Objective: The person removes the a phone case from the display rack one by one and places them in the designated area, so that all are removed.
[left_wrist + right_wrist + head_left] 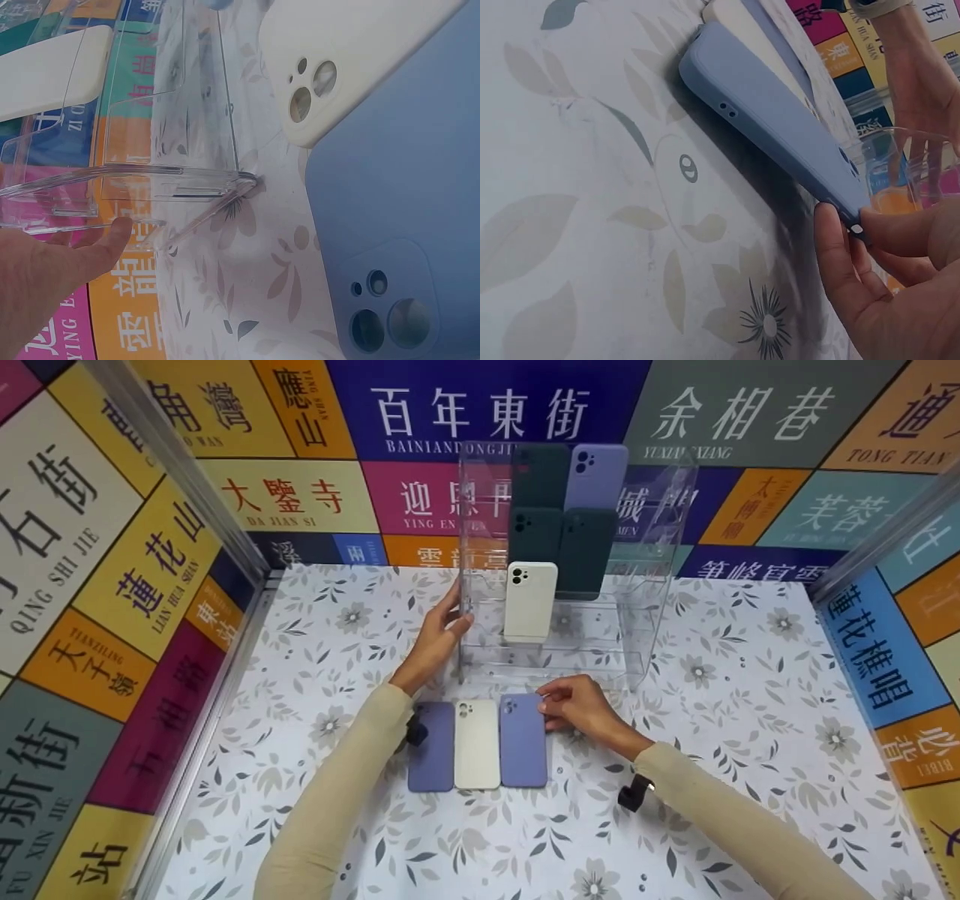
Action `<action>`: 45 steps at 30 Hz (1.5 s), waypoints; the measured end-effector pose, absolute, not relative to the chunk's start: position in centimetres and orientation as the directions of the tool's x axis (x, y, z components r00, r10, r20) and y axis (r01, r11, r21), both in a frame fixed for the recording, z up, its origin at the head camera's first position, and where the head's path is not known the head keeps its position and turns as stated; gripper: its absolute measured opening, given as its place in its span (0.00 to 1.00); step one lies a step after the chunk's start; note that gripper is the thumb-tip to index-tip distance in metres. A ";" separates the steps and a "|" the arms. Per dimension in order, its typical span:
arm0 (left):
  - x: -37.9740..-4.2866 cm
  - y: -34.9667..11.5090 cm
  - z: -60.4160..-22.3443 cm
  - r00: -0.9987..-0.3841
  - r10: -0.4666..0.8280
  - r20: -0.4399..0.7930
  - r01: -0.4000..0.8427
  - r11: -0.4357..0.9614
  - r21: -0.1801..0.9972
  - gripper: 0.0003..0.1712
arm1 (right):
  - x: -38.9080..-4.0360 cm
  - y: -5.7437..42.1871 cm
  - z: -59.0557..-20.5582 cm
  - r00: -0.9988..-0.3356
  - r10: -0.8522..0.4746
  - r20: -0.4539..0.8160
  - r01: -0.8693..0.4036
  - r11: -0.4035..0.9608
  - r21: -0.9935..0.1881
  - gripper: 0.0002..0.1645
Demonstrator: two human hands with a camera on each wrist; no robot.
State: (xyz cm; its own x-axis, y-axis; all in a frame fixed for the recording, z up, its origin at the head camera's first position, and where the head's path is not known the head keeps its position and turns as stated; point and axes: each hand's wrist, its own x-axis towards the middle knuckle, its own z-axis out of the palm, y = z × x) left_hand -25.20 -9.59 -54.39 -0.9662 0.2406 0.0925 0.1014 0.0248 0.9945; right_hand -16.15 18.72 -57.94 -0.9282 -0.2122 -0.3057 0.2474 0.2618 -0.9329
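Observation:
My right hand [589, 709] pinches the upper right corner of a purple phone case [523, 746], which tilts up off the table in the right wrist view. It is the rightmost of a row; a cream phone case [477, 746] lies beside it, then another purple case [435, 754], partly covered by the left wrist. My left hand [435, 641] rests against the left side panel of a clear tiered display stand [634, 660], its fingers straight. On that stand lean a cream case [531, 604] in front, dark green cases [583, 555] behind, and a purple case [607, 472] at the upper right.
White paper with a grey leaf and flower print covers the table [720, 780]. Colourful panels with street names [480, 412] stand at the back and both sides. A dark wrist camera [634, 793] hangs below the right sleeve.

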 end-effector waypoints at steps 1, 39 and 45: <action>-25.2 -9.5 -54.4 -0.966 0.240 0.091 0.100 0.028 0.995 0.45 | -16.1 18.7 -58.0 -0.928 -0.206 -0.311 0.249 0.278 -0.928 0.17; -25.1 -9.5 -54.4 -0.965 0.246 0.094 0.101 0.016 0.995 0.43 | -15.8 20.0 -55.1 -0.982 -0.188 0.034 -0.139 0.583 -0.800 0.12; -25.1 -9.5 -54.4 -0.965 0.241 0.104 0.110 0.012 0.994 0.44 | -15.7 21.5 -54.0 -0.976 -0.177 0.129 -0.209 0.573 -0.793 0.10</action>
State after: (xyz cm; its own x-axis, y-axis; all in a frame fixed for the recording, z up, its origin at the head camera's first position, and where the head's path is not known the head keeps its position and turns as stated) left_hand -25.08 -9.55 -54.38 -0.9650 0.2409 0.1036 0.1096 0.0115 0.9939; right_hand -15.74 21.48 -53.95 -0.9757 -0.1769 0.1290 -0.2086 0.5726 -0.7928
